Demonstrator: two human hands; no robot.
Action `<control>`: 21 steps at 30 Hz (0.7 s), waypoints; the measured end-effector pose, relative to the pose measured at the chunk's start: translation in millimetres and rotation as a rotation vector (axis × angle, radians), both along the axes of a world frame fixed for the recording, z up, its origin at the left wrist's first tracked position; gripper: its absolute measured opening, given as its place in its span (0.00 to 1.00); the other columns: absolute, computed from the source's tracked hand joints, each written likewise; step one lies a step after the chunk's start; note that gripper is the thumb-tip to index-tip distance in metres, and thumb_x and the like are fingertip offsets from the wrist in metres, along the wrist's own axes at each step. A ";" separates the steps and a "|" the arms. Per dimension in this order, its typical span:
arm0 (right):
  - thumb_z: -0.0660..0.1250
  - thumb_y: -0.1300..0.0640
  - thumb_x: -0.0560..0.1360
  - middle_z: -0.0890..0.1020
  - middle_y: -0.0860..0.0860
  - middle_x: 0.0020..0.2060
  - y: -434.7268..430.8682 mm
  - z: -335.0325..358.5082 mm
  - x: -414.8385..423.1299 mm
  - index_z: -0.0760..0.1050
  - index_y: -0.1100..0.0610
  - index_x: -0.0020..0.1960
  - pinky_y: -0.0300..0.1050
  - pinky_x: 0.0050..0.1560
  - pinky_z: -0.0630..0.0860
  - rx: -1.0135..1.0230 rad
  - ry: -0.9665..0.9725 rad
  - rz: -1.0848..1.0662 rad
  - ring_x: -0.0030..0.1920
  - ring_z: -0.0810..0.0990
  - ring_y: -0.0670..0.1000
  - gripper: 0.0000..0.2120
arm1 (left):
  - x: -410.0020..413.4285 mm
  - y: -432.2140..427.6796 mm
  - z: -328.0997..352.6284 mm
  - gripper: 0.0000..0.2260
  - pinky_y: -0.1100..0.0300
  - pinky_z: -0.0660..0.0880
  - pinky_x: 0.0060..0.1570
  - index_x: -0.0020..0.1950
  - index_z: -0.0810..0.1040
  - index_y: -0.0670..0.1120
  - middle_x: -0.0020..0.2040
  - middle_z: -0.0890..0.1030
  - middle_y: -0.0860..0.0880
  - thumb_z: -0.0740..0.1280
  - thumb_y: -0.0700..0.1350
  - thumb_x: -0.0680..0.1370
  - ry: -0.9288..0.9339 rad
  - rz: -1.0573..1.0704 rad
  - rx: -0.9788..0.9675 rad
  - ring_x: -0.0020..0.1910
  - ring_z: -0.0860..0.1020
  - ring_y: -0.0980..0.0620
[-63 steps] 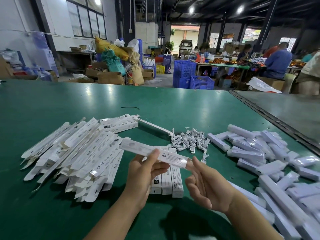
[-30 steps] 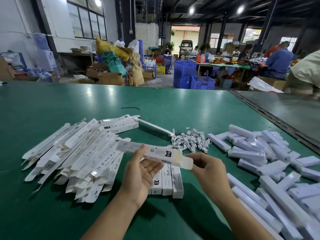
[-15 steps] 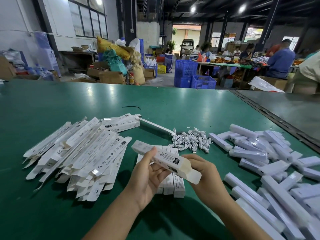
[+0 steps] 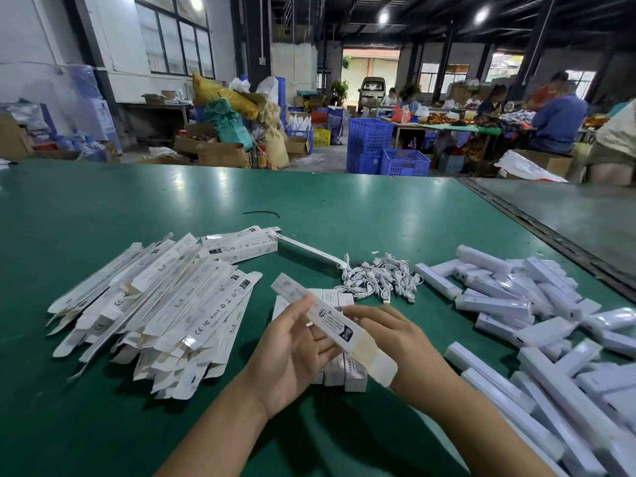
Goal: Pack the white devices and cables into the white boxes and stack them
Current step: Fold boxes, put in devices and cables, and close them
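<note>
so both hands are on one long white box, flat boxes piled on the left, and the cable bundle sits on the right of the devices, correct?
Not quite. In the head view the cable bundle sits left of the devices, between them and the flat boxes. The rest holds: left hand and right hand hold one long white box.

Flat boxes (image 4: 155,304) left, cables (image 4: 378,278) centre, devices (image 4: 516,304) right on table (image 4: 309,201).
</note>
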State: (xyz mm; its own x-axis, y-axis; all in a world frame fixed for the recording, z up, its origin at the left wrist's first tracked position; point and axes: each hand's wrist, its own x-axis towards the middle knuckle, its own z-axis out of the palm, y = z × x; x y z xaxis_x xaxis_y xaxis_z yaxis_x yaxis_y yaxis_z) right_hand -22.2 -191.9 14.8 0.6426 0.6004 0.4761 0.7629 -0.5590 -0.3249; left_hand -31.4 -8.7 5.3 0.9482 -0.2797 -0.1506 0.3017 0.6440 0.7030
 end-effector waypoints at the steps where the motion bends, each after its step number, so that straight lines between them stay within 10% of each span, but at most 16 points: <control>1: 0.68 0.62 0.75 0.77 0.50 0.65 0.2 1.0 -0.1 0.81 0.62 0.55 0.49 0.56 0.76 -0.024 -0.038 -0.001 0.59 0.78 0.56 0.10 | 0.1 -0.1 0.4 0.24 0.49 0.73 0.61 0.65 0.73 0.39 0.55 0.84 0.38 0.62 0.54 0.76 -0.004 -0.004 -0.006 0.56 0.83 0.44; 6: 0.69 0.63 0.74 0.62 0.50 0.76 2.6 0.9 3.5 0.81 0.56 0.55 0.42 0.64 0.70 -0.200 -0.169 0.052 0.65 0.74 0.53 0.10 | 0.6 -1.9 0.9 0.28 0.47 0.71 0.59 0.73 0.69 0.39 0.67 0.75 0.32 0.61 0.54 0.77 0.025 -0.039 0.012 0.57 0.78 0.40; 9: 0.70 0.63 0.72 0.71 0.51 0.72 8.8 3.0 4.1 0.81 0.56 0.56 0.44 0.59 0.73 -0.300 -0.248 0.131 0.66 0.70 0.47 0.13 | 0.4 -3.0 -0.9 0.26 0.44 0.70 0.54 0.68 0.74 0.40 0.56 0.79 0.35 0.61 0.55 0.76 0.038 -0.066 0.077 0.46 0.79 0.43; 21: 0.76 0.65 0.68 0.83 0.45 0.53 2.7 -5.8 5.0 0.83 0.60 0.49 0.36 0.50 0.77 0.177 -0.027 -0.027 0.49 0.82 0.43 0.09 | 2.9 0.2 -0.1 0.30 0.48 0.75 0.62 0.75 0.64 0.41 0.62 0.80 0.34 0.63 0.53 0.76 0.054 0.033 -0.054 0.60 0.81 0.42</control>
State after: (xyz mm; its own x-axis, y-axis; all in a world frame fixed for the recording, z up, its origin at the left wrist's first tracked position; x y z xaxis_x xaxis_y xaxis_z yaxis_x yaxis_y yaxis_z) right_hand -17.2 -189.3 9.0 0.6429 0.4883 0.5901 0.7582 -0.5150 -0.3998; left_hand -28.5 -8.5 5.2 0.9479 -0.2576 -0.1876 0.3164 0.6907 0.6503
